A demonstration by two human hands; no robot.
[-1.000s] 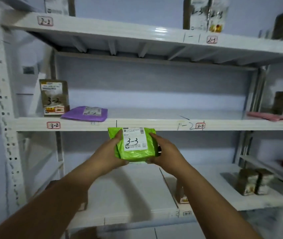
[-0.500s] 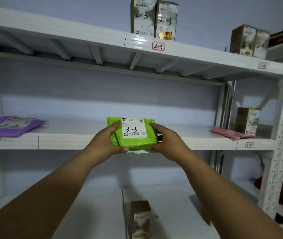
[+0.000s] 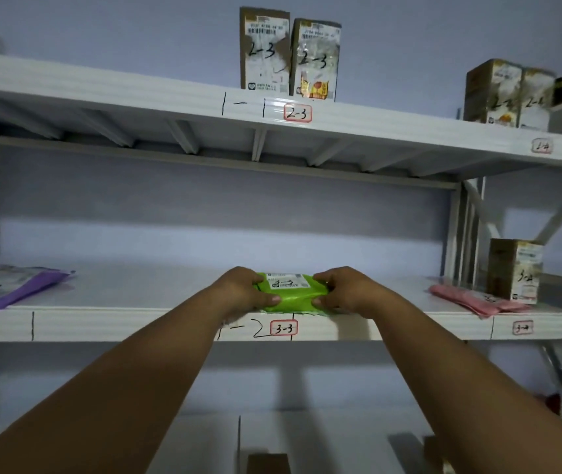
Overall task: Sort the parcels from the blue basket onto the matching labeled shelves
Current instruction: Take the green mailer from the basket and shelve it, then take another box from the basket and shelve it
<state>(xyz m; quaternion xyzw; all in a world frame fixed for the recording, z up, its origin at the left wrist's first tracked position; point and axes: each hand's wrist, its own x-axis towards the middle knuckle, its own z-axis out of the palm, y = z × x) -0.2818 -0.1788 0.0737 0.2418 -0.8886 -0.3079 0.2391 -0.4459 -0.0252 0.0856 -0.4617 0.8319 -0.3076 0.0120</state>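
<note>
You gripped the soft green plastic parcel (image 3: 290,292) between left hand (image 3: 243,290) and right hand (image 3: 343,290), on the white shelf's front lip (image 3: 170,325); released there, it could've slid off.

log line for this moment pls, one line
step: placing | item: green parcel marked 3-3 | left hand: gripping | right hand: gripping | spot: middle shelf front edge, above 3-3 tag | released: no

Both arms stretched fwd and up, roughly parallel. Left hand (image 3: 243,290) and right hand (image 3: 344,290) face each other w/ fingers curled on top, thumbs underneath, gripping opposite ends of one green parcel (image 3: 290,292).
</note>
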